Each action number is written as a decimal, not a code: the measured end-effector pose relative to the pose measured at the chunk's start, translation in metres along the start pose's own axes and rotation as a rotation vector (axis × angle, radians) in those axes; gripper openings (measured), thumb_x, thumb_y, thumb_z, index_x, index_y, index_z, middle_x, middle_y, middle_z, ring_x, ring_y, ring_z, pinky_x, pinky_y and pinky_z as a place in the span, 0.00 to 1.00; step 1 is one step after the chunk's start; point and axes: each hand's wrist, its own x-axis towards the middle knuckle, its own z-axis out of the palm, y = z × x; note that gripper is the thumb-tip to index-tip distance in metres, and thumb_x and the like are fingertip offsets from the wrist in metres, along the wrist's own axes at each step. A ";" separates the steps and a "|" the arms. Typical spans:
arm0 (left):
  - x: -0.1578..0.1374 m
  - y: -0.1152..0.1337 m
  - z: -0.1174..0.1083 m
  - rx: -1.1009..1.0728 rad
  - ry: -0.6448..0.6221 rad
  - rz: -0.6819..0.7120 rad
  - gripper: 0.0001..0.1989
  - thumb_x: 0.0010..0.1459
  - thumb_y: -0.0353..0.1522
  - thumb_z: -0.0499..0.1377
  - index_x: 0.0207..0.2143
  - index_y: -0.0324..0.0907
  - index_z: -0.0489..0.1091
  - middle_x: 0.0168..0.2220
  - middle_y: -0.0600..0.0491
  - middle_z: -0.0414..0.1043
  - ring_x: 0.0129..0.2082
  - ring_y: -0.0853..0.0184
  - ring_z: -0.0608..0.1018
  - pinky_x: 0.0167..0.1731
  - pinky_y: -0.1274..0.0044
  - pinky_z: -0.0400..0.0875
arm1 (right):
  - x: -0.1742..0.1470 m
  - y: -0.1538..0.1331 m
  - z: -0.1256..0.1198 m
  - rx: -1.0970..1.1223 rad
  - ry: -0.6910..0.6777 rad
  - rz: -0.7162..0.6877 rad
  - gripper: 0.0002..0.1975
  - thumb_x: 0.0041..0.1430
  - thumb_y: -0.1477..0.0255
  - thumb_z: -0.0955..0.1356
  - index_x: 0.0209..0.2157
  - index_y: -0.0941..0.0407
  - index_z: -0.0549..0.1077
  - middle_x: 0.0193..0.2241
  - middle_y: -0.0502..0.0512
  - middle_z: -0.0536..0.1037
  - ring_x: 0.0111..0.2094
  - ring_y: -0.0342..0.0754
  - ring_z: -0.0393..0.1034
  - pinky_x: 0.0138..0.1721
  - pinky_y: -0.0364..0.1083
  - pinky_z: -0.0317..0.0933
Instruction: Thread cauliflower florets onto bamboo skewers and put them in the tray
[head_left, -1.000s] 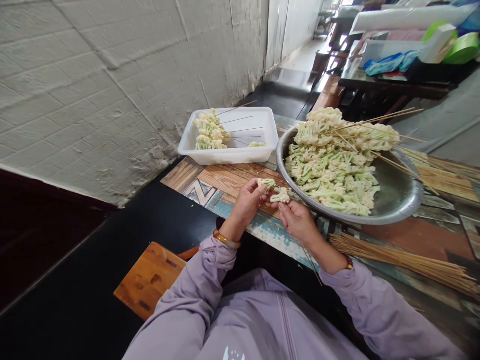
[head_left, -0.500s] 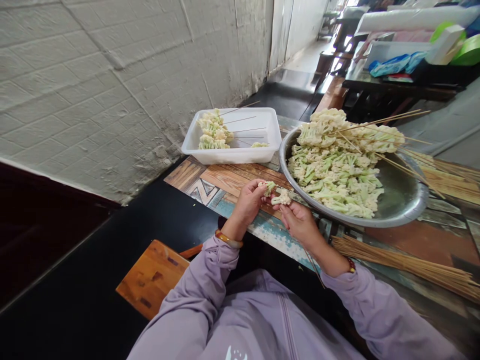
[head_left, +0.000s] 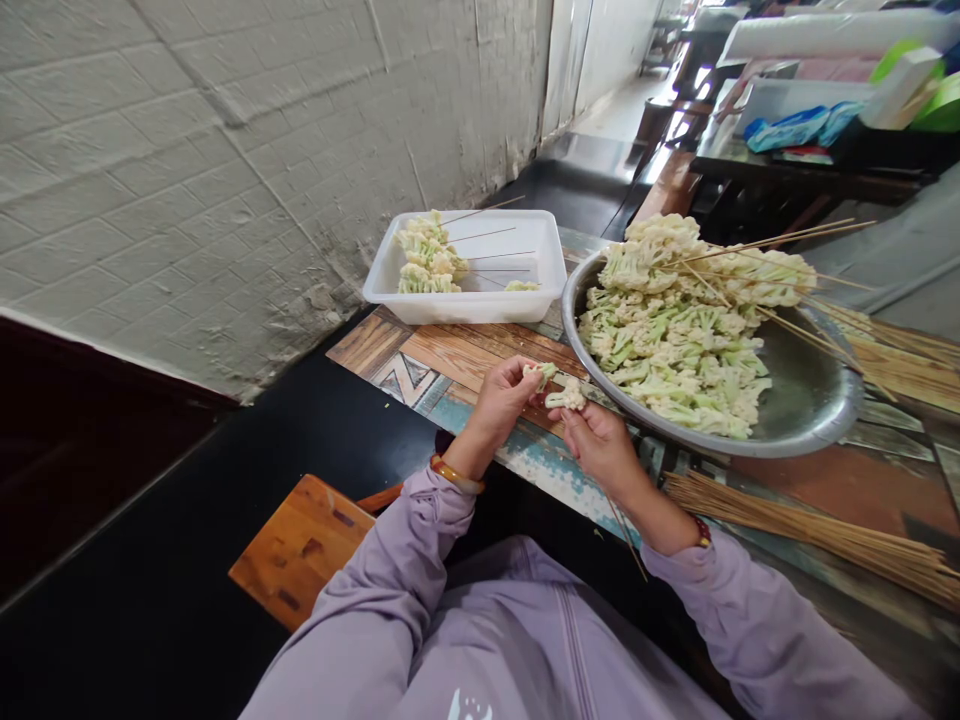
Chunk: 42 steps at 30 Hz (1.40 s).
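Observation:
My left hand is closed on a small cauliflower floret, pinched between thumb and fingers. Close beside it, my right hand grips thin wooden skewers, whose ends stick out below the wrist. A second cauliflower floret sits at my right fingertips; whether a skewer point runs into it is hidden. Just beyond my right hand stands a wide metal bowl, heaped with cauliflower florets. Several skewered cauliflower pieces lie across its top.
A white plastic tub by the wall holds skewered cauliflower. A bundle of bare skewers lies on the patterned table at right. A wooden stool stands at lower left. Behind is another table with supplies.
The view has shifted very slightly. Both hands keep nearly the same place and grip, with the two florets still close together between them.

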 end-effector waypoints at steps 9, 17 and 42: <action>-0.003 0.004 0.006 0.027 0.059 0.020 0.14 0.48 0.39 0.67 0.30 0.39 0.69 0.22 0.58 0.69 0.20 0.76 0.67 0.23 0.82 0.62 | 0.000 -0.006 0.002 0.017 -0.023 0.013 0.19 0.58 0.54 0.66 0.34 0.58 0.73 0.12 0.41 0.58 0.14 0.38 0.49 0.17 0.41 0.43; -0.003 0.003 0.003 -0.013 0.043 0.002 0.14 0.49 0.39 0.66 0.31 0.39 0.69 0.23 0.57 0.71 0.21 0.75 0.70 0.23 0.82 0.64 | -0.002 -0.008 0.001 0.049 -0.043 0.028 0.20 0.57 0.54 0.66 0.34 0.59 0.73 0.13 0.41 0.58 0.15 0.38 0.49 0.18 0.41 0.42; -0.005 0.003 0.003 -0.020 0.067 0.002 0.14 0.50 0.39 0.65 0.32 0.39 0.68 0.24 0.57 0.71 0.21 0.74 0.71 0.22 0.81 0.64 | -0.004 -0.015 0.001 0.002 -0.042 0.065 0.21 0.55 0.53 0.67 0.35 0.58 0.75 0.12 0.41 0.56 0.14 0.38 0.47 0.16 0.40 0.42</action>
